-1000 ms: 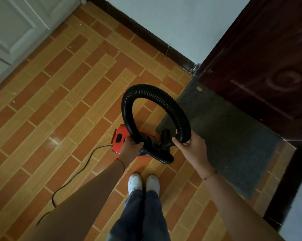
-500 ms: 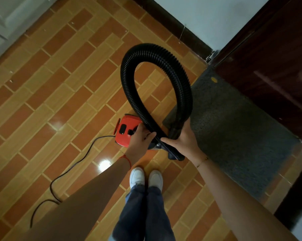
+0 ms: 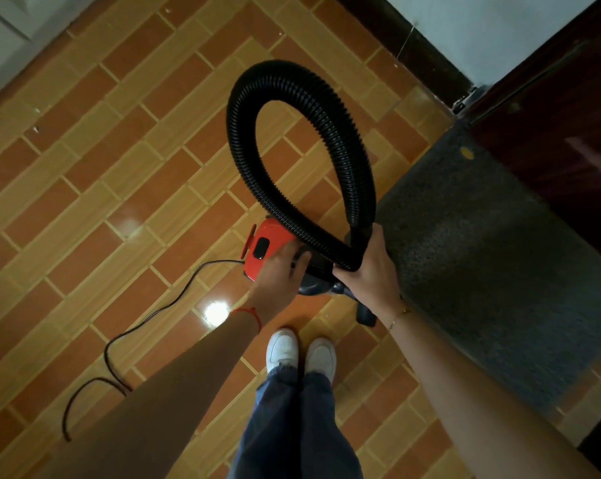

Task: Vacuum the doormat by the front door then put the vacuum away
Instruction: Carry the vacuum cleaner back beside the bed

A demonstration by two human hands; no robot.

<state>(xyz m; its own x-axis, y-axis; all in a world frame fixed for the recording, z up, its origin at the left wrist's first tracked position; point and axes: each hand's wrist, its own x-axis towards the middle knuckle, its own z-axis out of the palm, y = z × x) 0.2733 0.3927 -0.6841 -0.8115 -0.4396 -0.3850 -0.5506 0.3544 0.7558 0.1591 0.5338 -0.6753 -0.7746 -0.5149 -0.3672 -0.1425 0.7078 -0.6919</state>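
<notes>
Both hands are kept on the vacuum point(image 3: 268, 248): the left hand point(image 3: 279, 271) is curled over its red body, the right hand point(image 3: 371, 267) gripped round the hose point(image 3: 302, 160); the hose loop has been drawn taller and narrower than a second ago, so carrying off is judged underway; the doormat point(image 3: 492, 254) lies just beside, at the door point(image 3: 568, 98); no writing can be read.

I see a floor point(image 3: 95, 188) of brown and tan tiles laid like bricks, with a bright spot of light point(image 3: 216, 311) reflected on it. At the top left there is a white cabinet front point(image 3: 5, 36). A pale wall point(image 3: 492, 25) with a dark skirting board point(image 3: 406, 43) runs along the top. Near the bottom stand two white shoes point(image 3: 301, 352) under blue jeans point(image 3: 295, 426).
</notes>
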